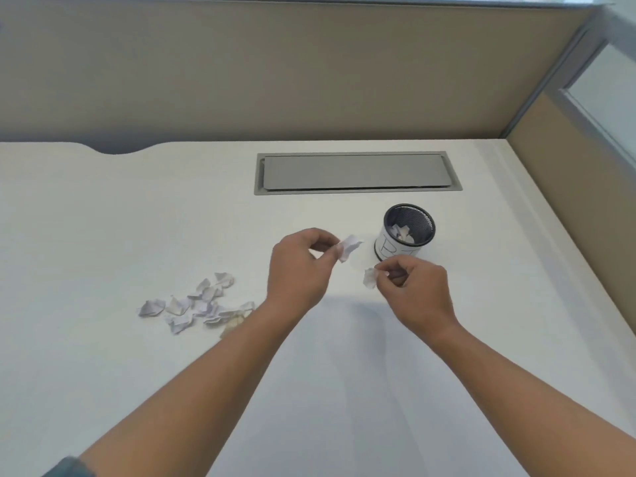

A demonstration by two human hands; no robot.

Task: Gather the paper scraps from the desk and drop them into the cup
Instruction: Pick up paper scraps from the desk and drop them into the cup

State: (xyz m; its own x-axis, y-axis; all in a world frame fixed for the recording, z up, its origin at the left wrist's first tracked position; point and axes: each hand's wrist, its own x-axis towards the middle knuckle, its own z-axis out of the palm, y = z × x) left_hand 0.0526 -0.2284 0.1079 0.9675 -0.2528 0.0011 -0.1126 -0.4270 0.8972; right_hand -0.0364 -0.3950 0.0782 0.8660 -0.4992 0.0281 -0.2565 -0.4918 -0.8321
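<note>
A black mesh cup (419,222) with a white paper label stands on the white desk (103,218), right of centre, with crumpled scraps inside it. My left hand (299,270) pinches a white paper scrap (348,247) just left of the cup. My right hand (418,292) pinches a smaller scrap (370,278) in front of the cup, below its rim. A pile of several crumpled scraps (198,302) lies on the desk to the left, partly behind my left forearm.
A grey cable hatch (358,173) is set into the desk behind the cup. Beige partition walls (275,70) close off the back and the right side. The desk's back edge has a curved notch (115,149) at far left.
</note>
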